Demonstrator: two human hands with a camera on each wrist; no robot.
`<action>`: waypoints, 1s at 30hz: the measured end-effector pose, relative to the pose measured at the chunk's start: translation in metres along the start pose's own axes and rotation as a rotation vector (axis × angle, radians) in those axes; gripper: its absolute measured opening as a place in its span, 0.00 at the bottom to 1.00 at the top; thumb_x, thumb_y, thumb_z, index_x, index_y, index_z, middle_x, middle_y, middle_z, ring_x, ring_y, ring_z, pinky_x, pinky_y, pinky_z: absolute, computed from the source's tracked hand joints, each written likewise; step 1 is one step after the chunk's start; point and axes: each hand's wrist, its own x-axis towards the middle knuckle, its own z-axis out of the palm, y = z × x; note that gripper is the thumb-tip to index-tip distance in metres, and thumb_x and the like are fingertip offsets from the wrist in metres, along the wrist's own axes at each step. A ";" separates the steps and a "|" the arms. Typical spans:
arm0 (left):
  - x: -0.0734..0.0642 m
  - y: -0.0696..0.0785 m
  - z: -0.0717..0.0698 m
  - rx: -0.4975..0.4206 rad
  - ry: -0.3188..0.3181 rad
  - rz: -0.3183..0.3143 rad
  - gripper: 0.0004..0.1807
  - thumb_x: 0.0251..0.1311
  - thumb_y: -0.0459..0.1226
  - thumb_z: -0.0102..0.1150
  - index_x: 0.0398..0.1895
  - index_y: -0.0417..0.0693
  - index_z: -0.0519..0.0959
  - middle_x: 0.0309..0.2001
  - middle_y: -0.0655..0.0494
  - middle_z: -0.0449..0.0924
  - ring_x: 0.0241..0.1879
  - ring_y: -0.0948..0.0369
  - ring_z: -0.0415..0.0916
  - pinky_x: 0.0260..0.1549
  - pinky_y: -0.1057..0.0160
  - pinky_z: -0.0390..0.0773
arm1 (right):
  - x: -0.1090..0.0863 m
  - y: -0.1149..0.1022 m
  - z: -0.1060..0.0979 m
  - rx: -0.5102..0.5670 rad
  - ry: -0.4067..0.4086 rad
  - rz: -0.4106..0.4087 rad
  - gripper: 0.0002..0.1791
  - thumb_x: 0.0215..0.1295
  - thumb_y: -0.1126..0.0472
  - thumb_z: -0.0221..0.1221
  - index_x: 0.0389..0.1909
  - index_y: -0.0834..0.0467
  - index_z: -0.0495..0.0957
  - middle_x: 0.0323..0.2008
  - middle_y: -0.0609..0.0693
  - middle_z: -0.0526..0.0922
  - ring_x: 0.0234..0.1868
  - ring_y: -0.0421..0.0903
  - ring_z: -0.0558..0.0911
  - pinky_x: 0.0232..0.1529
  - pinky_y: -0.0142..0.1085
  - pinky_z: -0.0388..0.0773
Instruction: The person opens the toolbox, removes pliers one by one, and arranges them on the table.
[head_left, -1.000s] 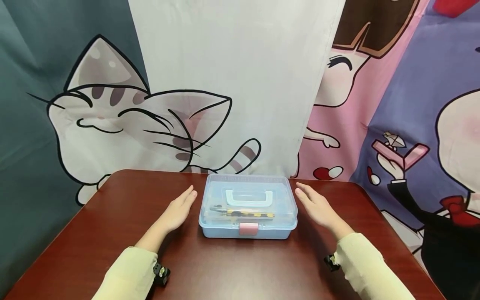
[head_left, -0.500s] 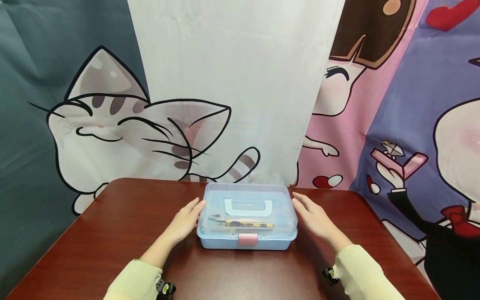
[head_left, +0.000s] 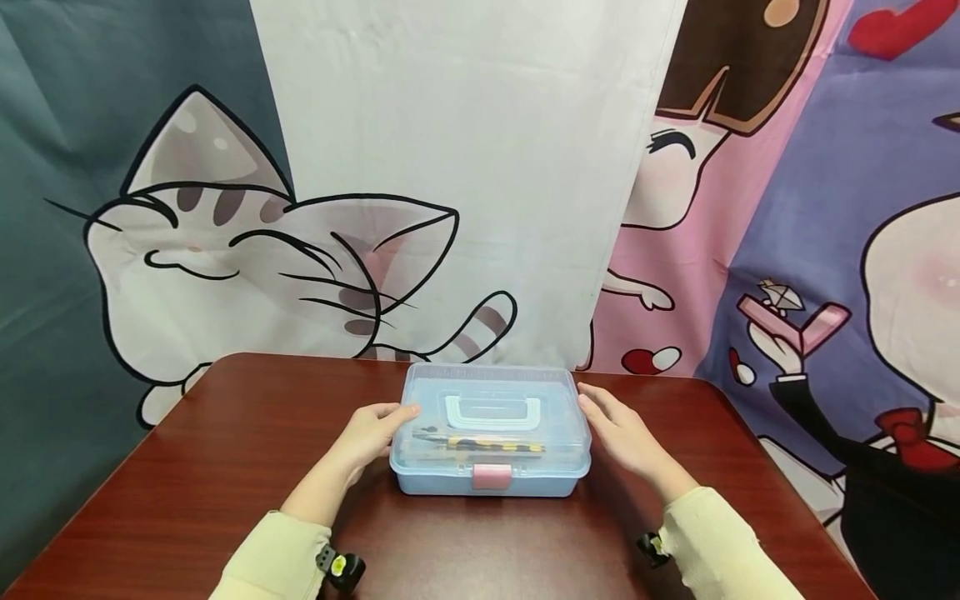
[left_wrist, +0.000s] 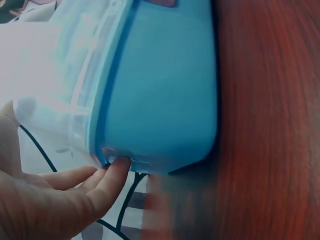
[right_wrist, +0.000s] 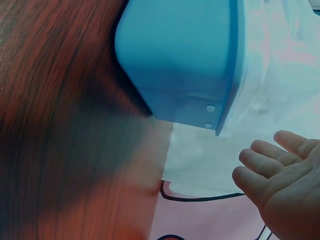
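A storage box (head_left: pixel 491 483) with a light blue base, a clear lid (head_left: pixel 435 387), a pale handle (head_left: pixel 492 412) and a pink latch (head_left: pixel 491 477) rests on the table. Through the lid show a yellow-and-black pencil-like stick (head_left: pixel 495 446) and a thin dark tool. My left hand (head_left: pixel 367 435) grips the box's left side: the thumb lies over the lid's edge, and in the left wrist view the fingers (left_wrist: pixel 112 182) reach under the rim. At the right side my right hand (head_left: pixel 618 429) is held with fingers extended; the right wrist view shows its fingertips (right_wrist: pixel 247 175) apart from the wall.
The reddish-brown wooden table (head_left: pixel 480 550) extends around the box. Right behind its far edge hangs a cartoon-printed cloth (head_left: pixel 450 125). A small black camera (head_left: pixel 341 568) is strapped at the left wrist, another black camera (head_left: pixel 652 548) at the right.
My left hand has moved right from beside the box and taken hold of its left side, thumb now over the lid. The right hand has stayed near the right side. The view tilted slightly.
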 end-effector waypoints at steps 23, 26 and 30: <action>0.002 -0.011 0.008 -0.138 0.083 -0.016 0.39 0.54 0.58 0.60 0.62 0.40 0.69 0.59 0.41 0.72 0.46 0.58 0.77 0.45 0.59 0.80 | -0.014 -0.033 -0.002 0.043 0.047 -0.146 0.27 0.64 0.47 0.57 0.59 0.59 0.73 0.60 0.55 0.76 0.61 0.55 0.74 0.58 0.49 0.71; 0.002 -0.011 0.008 -0.146 0.081 -0.013 0.40 0.54 0.58 0.60 0.62 0.40 0.69 0.58 0.41 0.73 0.46 0.58 0.77 0.45 0.59 0.80 | -0.018 -0.042 -0.001 0.049 0.048 -0.158 0.24 0.64 0.48 0.58 0.56 0.57 0.76 0.54 0.54 0.80 0.49 0.51 0.81 0.50 0.43 0.79; 0.001 -0.011 0.007 -0.145 0.083 -0.005 0.39 0.54 0.57 0.60 0.62 0.40 0.70 0.58 0.41 0.73 0.44 0.59 0.77 0.44 0.59 0.80 | -0.022 -0.052 0.003 0.083 0.026 -0.165 0.22 0.63 0.49 0.59 0.54 0.56 0.78 0.50 0.51 0.83 0.42 0.43 0.81 0.41 0.29 0.78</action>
